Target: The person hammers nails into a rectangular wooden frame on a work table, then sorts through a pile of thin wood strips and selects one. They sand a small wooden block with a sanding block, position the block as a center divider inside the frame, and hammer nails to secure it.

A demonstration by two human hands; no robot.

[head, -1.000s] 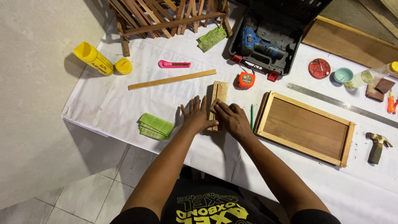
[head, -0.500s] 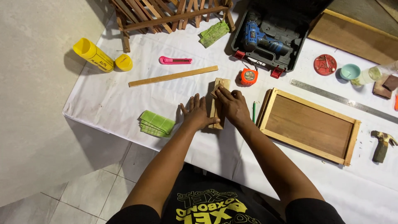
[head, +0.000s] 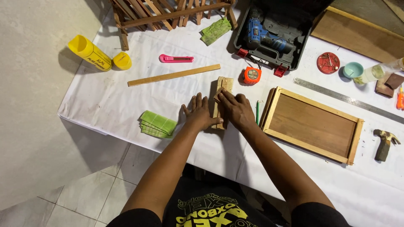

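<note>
— Where is the wood block (head: 221, 90) sitting?

— At frame centre, under both hands: the left hand (head: 200, 114) is pressing flat beside it, fingers spread, and the right hand (head: 235, 110) is lying over it, fingertips pinching a small brown pad on top.

— Any containers?

— A black case (head: 294, 46) at the top is holding a blue drill (head: 265, 35); a red dish (head: 328, 63) at upper right is holding small bits.

— The surface?

— A white table (head: 105, 105) is standing over grey floor tiles (head: 50, 168).

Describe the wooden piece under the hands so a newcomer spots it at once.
On the white-covered table, left of the framed wooden panel, lies a short wooden block. The left hand and right hand press on it; unlike the long thin strip, it's stubby.
</note>
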